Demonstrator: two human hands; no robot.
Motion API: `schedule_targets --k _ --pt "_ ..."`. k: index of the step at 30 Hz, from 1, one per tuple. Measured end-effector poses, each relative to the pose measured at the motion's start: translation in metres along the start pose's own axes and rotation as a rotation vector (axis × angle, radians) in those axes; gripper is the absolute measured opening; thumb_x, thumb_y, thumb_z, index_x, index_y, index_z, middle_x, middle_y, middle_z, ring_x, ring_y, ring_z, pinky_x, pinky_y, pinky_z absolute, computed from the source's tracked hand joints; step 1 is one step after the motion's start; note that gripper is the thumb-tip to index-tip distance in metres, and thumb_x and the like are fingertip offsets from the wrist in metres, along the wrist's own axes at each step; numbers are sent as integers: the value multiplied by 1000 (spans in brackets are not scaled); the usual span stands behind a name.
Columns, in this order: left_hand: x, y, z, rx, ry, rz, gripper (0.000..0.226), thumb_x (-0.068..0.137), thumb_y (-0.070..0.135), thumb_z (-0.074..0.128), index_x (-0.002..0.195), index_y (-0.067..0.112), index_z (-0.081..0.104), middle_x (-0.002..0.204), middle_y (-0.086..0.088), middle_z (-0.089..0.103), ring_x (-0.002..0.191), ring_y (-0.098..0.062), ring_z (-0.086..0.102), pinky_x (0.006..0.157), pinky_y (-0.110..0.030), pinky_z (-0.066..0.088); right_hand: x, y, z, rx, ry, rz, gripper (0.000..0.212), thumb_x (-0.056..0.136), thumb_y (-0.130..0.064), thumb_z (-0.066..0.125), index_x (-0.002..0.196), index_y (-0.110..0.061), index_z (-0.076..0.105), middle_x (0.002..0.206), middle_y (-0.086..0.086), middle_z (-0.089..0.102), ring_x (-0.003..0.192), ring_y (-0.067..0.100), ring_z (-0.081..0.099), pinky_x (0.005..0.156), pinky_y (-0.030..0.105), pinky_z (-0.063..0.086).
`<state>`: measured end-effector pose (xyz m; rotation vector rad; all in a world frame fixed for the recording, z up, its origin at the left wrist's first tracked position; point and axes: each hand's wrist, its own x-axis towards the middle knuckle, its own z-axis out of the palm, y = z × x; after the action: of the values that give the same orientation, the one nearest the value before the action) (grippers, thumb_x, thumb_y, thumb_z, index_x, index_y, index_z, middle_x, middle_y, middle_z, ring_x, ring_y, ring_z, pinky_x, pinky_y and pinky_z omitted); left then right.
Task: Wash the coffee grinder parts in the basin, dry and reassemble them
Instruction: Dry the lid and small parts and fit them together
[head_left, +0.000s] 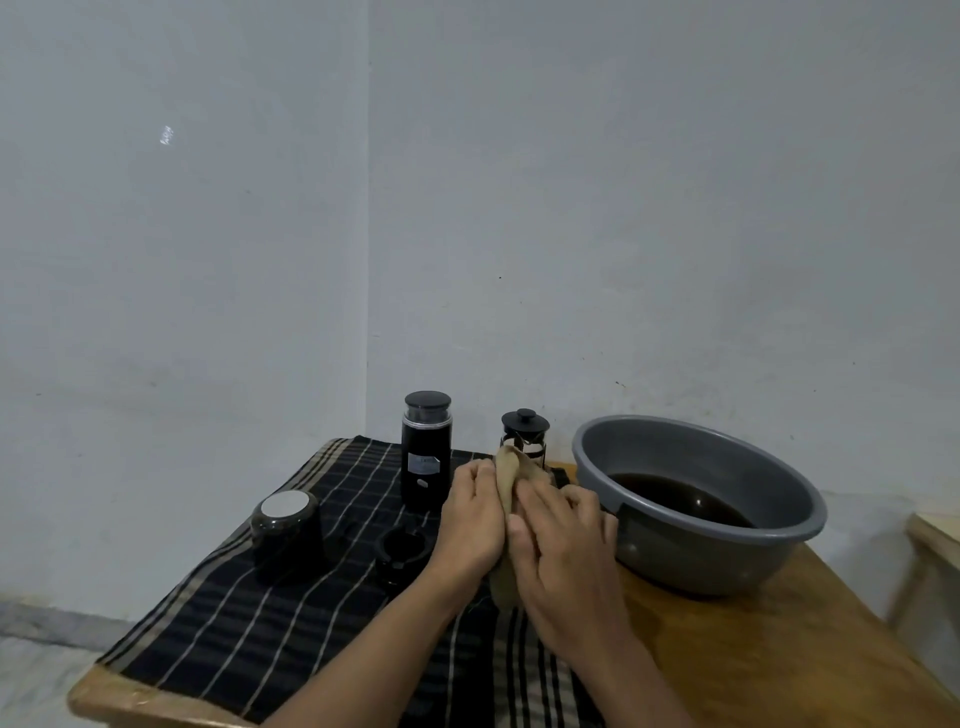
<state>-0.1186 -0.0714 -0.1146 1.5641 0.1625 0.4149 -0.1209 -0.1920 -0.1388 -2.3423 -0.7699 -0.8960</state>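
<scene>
— Drying already?
— Yes: my left hand and right hand clutch the rag, near the basin. Grinder stands beyond; cup and ring wait left. Assembly remains, I reckon.

A plain home room: bare pale walls meet in a corner behind a wooden bench draped with a dark striped cloth, carrying a grey basin, a French press and a coffee grinder.

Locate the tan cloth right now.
Head view, centre: the tan cloth is held between the left hand and right hand, just in front of the French press and left of the grey basin.
</scene>
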Motion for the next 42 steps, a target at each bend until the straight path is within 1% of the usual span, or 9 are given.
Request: schedule_targets --k 6,10,15,23,27,29,31,37,42 --pt "-6 11 6 -101 -191 -156 48 103 41 37 99 12 75 104 -13 76 100 -21 71 95 -46 56 17 8 6 233 142 -71 45 106 -48 29 118 -15 58 109 -4 55 94 13 56 74 35 55" --pt "-6 12 -1 214 -210 -30 60 98 65 23 98 30 71 105 3 73 102 -11 67 96 -41 53 24 9 6 297 299 -92 33 106 -42 37 115 -16 55 104 1 56 89 16 59 72 37 56" --pt "-18 18 -2 494 -60 231 73 98 56 10 96 10 66 89 -9 72 82 -22 65 86 -45 54 23 12 7 261 267 -163 31 106 -37 36 106 -15 58 100 -1 57 86 16 58 71 37 55" --pt "3 -21 -10 680 126 727 45 98 51 25 78 18 49 57 10 44 49 -13 42 49 -34 34 48 -9 -10 682 -199 751 55 103 -44 37 80 -9 73 79 11 74 82 25 71 84 49 58" --pt "-2 -8 -3 249 -6 259 57 92 62 23 72 20 55 62 6 58 57 -5 52 57 -31 42 29 -10 -5 399 92 189 46 103 -50 32 90 -19 64 85 -7 63 78 8 61 72 35 54" --pt "-6 5 -11 97 -272 -235 64 100 62 25 65 19 56 59 1 54 51 -11 45 49 -26 36 21 6 1 300 72 -142 38 103 -46 36 104 -16 60 96 -6 56 82 7 56 69 27 52" --pt "-12 7 -15 32 -418 -410 66 105 59 23 58 21 50 53 1 42 45 -11 32 42 -23 23 16 20 7 218 30 -302 32 104 -41 40 107 -16 58 98 -4 53 81 6 51 65 23 49" --pt "-16 -4 -3 571 89 286 66 100 57 16 90 15 66 80 -2 70 74 -16 65 61 -31 45 42 -8 3 513 -27 403 47 104 -44 35 80 -18 66 74 -5 67 72 10 64 70 34 54" --pt "-9 -22 -20 735 65 617 46 96 58 17 85 22 44 66 5 52 57 -11 48 53 -29 36 51 -2 -8 1196 -338 1145 43 104 -39 48 93 -7 74 72 12 70 66 27 67 65 38 57"
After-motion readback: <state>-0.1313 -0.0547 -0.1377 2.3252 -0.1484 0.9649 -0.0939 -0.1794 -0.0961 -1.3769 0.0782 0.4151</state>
